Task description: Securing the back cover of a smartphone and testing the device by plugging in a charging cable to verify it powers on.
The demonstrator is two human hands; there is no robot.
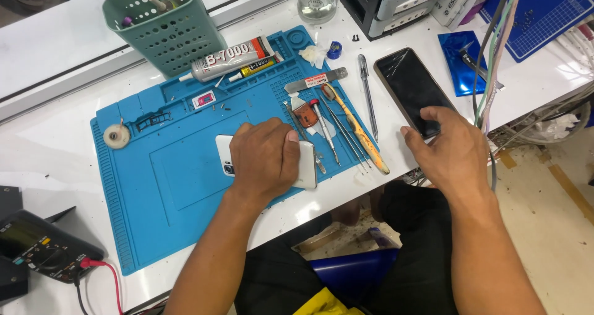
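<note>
Two phones were in play at the white bench; the left hand (pixel 265 159) lay flat, palm down, over a white phone lying back-up (pixel 304 166) on the blue silicone work mat (pixel 161 185), fingers curled round its far edge and pinning it there; the right hand (pixel 450 148) rested on the near end of a black phone with a cracked glass face (pixel 408 87), which lay off the mat on the bare table (pixel 55 154), fingertips pressed on it, though whether it gripped or merely touched I could not tell; between the two lay a row of tools, a yellow-handled pick (pixel 359 129), thin tweezers (pixel 337 126) and a silver pen (pixel 366 92); by my reckoning the step was the bringing together of both handsets, and the next move called for a firm grasp of the black one without stressing its broken glass.
</note>
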